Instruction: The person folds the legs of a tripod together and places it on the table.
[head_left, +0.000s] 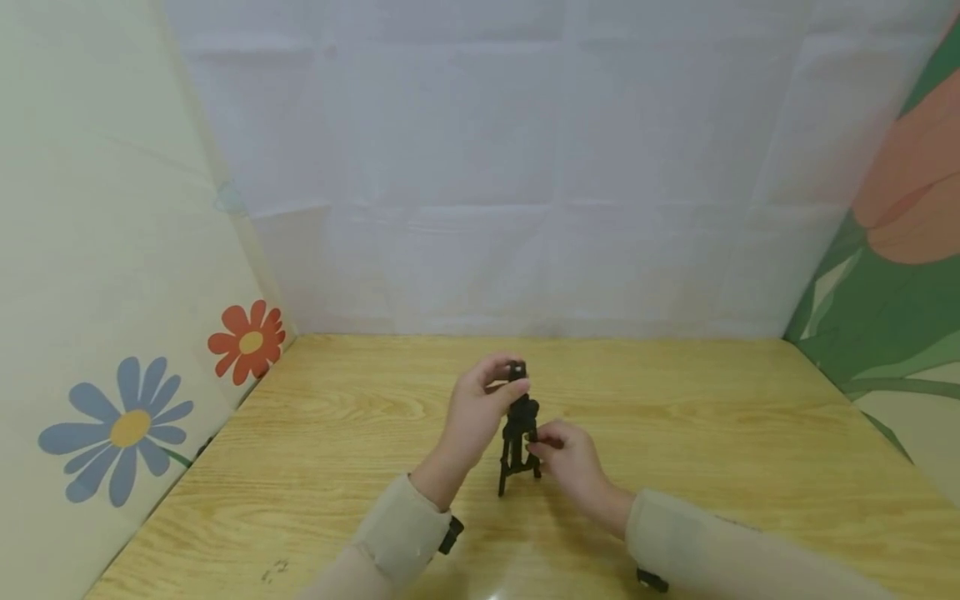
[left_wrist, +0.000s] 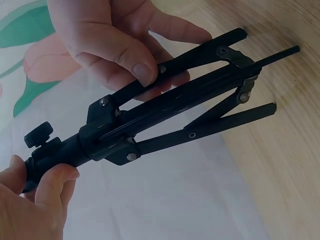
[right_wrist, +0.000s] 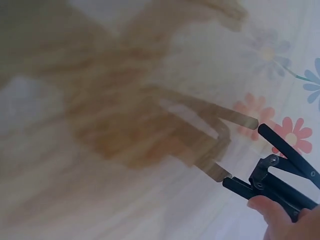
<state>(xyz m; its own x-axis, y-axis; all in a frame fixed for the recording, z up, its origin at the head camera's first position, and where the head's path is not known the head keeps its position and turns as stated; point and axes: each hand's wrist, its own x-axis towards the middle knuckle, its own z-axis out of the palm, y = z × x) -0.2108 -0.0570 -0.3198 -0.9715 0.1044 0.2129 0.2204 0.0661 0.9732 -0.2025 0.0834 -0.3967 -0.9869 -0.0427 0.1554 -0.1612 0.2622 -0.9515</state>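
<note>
A small black tripod (head_left: pixel 517 417) stands at the middle of the table, its legs partly spread and its feet meeting their own reflections in the right wrist view. My left hand (head_left: pixel 471 412) grips its upper part, thumb and fingers around the column below a knob (left_wrist: pixel 39 135). With thumb and fingers, my right hand (head_left: pixel 576 462) pinches one leg (left_wrist: pixel 175 66) from the right side. Another leg (left_wrist: pixel 210 125) angles outward, joined to the central rod by a hinged brace. The right hand's thumb (right_wrist: pixel 272 210) shows against the tripod in the right wrist view.
The glossy wood-grain table (head_left: pixel 360 417) reflects the tripod. A white sheet (head_left: pixel 487 167) hangs along the back. Flower-patterned panels border the left side (head_left: pixel 97 250) and the right side (head_left: pixel 900 333).
</note>
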